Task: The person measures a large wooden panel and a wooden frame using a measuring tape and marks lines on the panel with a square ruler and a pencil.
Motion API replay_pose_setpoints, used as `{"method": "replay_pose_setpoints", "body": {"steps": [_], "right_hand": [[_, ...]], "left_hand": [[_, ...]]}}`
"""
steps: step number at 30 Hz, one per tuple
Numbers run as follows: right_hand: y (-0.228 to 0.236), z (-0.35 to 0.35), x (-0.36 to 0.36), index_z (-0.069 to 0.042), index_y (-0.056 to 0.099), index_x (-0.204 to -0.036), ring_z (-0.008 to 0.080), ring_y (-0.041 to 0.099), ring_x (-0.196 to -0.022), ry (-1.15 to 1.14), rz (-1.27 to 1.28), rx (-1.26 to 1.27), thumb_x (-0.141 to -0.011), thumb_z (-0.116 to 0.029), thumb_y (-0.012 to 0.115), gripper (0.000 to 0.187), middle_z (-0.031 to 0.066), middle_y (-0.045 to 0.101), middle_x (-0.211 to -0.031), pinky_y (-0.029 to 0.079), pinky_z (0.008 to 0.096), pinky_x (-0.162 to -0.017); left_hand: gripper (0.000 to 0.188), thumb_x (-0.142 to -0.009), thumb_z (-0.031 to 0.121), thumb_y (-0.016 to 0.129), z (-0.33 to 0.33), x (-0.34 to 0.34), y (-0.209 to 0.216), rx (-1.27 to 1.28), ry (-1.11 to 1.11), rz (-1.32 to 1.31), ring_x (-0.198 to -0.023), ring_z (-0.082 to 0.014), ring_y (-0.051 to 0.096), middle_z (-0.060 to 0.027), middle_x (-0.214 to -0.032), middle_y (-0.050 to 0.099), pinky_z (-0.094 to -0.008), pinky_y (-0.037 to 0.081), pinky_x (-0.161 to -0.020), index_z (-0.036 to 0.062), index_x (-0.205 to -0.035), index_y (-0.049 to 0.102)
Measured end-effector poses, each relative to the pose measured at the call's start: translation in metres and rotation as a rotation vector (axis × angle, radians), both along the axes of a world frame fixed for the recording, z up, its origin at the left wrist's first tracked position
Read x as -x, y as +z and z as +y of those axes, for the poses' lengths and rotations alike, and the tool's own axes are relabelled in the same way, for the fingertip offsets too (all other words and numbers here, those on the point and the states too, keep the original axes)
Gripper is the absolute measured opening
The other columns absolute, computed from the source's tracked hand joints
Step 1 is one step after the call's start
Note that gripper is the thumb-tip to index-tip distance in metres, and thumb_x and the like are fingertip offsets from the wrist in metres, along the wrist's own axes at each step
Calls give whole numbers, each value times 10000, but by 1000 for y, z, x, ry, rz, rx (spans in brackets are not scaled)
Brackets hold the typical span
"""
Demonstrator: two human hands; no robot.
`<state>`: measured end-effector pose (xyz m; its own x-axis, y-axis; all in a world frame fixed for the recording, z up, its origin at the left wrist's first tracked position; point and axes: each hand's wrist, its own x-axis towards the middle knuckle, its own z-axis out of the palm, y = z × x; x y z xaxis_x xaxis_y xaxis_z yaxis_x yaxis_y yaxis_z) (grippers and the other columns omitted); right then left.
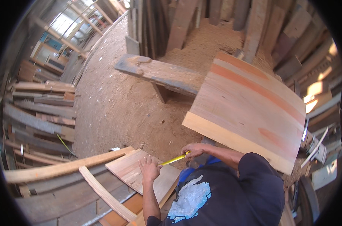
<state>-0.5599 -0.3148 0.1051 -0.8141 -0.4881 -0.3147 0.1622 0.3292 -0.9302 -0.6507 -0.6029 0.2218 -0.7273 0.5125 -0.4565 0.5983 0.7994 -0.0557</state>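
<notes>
A yellow tape measure [173,160] is drawn out in a short straight length between my two hands. My right hand [195,150] is closed around its case, which the fingers mostly cover. At the blade's other end is my left hand [149,169], its thumb side against the tape and its other fingers spread. Beneath the left hand lies a flat wooden board [127,165], slanting down to the right under the tape. To the right of my right hand is a wide, pale wooden panel [250,109] with orange-brown streaks, resting at an angle.
A thick, dusty plank bench [163,73] stands ahead, partly behind the panel. Long timber [69,164] and a narrow strip [107,194] lie at lower left. Stacked boards [46,109] line the left side; upright planks [182,26] stand behind. Sawdust [114,101] covers the floor.
</notes>
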Motion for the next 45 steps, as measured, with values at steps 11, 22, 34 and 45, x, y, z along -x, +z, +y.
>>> {"method": "replay_pose_setpoints", "body": {"steps": [11,22,34,45], "right_hand": [[-8,-13,-94,-12,592,-1341,375,650,-1159,-629,-217,-46,-910,-372,646,564,216,673,-1275,508,458,-985],[-10,-21,-222,20,581,-1362,371,626,-1248,-1377,-275,-225,-919,-448,678,652,237,658,-1325,481,437,-1070],[2,57,-329,-121,647,-1201,115,663,-825,-1792,-142,936,-1040,-451,571,375,15,698,-1001,556,303,-549],[-10,214,-397,71,424,-1440,402,595,-1244,-1316,-158,-75,-964,-381,626,687,294,593,-1350,498,458,-1031]], "left_hand": [[633,-913,440,720,137,9,-75,-163,-500,-429,-1473,-448,375,-272,-1592,389,-584,286,-1204,130,-1439,553],[894,-909,473,717,249,-18,-130,-192,-849,-378,-1536,-504,179,-342,-1644,204,-561,166,-1255,12,-1573,335],[959,-976,586,549,323,-100,-155,4,-660,-321,-1513,-614,-60,-464,-1610,0,-641,27,-1236,5,-1631,158],[796,-1011,506,505,340,-122,-148,121,-436,-178,-1503,-627,55,-437,-1622,53,-630,200,-1217,73,-1625,242]]}}
